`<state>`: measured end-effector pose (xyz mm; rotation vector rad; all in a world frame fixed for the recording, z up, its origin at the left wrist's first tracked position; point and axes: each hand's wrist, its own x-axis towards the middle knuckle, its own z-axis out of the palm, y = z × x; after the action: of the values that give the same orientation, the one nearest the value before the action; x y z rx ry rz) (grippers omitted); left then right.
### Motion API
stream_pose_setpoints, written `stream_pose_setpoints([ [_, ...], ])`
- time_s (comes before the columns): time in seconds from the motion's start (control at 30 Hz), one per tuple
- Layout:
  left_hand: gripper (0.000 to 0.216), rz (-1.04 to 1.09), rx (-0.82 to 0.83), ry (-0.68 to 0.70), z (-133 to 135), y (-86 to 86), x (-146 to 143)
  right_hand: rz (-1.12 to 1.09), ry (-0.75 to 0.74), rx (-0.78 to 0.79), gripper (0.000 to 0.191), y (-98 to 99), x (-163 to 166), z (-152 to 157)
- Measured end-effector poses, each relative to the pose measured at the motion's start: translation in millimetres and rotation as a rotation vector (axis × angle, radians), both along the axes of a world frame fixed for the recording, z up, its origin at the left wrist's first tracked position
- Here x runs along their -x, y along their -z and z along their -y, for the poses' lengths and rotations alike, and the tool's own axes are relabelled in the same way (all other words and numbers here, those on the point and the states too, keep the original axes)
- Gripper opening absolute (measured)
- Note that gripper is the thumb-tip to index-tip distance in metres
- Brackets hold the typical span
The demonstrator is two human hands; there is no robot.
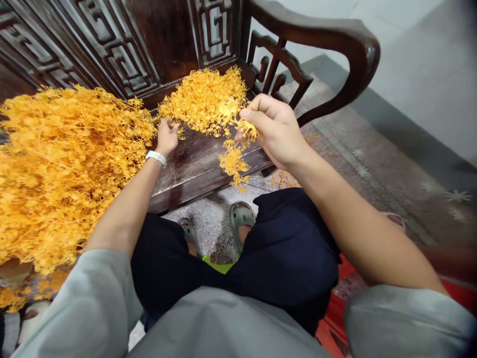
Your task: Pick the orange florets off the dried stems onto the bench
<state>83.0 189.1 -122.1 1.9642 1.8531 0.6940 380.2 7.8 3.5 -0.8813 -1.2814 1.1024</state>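
My right hand (278, 124) is closed in a pinch on a dangling cluster of orange plastic flower pieces (234, 161), which hangs past the front edge of the dark wooden bench (194, 154). Close to the bench back, my left hand (168, 135), with a white band on its wrist, is at the gap between two heaps. Its fingers are curled together, and what they hold, if anything, is too small to make out. Behind the hands lies a smaller heap of loose orange pieces (208, 97). A much larger tangled heap of orange strands (67, 169) rises left of my left arm.
The bench's carved backrest (122, 54) stands behind the heaps, and its curved armrest (357, 49) rises at the right. Orange bits (285, 179) are scattered on the floor. Something bright green (219, 266) shows between my legs, and a red plastic object (331, 323) is at lower right.
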Motion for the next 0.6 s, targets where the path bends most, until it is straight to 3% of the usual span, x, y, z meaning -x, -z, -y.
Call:
stream_pose_setpoints([
  [0.1, 0.063, 0.046, -0.019, 0.204, 9.1, -21.9, -17.2, -0.028, -0.002, 0.105, 0.043, 8.7, 2.7, -7.0],
  [0.27, 0.066, 0.075, 0.151, 0.45, 71.8, -53.0, -55.1, -0.154, -0.028, 0.21, 0.038, 21.2, 22.2, -25.2],
  [0.37, 0.056, 0.209, 0.133, 0.56, 95.5, -68.2, -65.7, -0.174, -0.02, 0.244, 0.033, 25.9, 36.7, -33.1],
  [0.47, 0.05, 0.304, 0.113, 0.672, 99.8, -84.9, -52.5, -0.137, -0.045, 0.281, 0.022, 30.7, 43.7, -38.4],
  [0.6, 0.048, 0.074, 0.089, 0.685, 100.4, -105.3, -15.4, -0.033, -0.011, 0.332, 0.019, 36.3, 40.4, -44.7],
])
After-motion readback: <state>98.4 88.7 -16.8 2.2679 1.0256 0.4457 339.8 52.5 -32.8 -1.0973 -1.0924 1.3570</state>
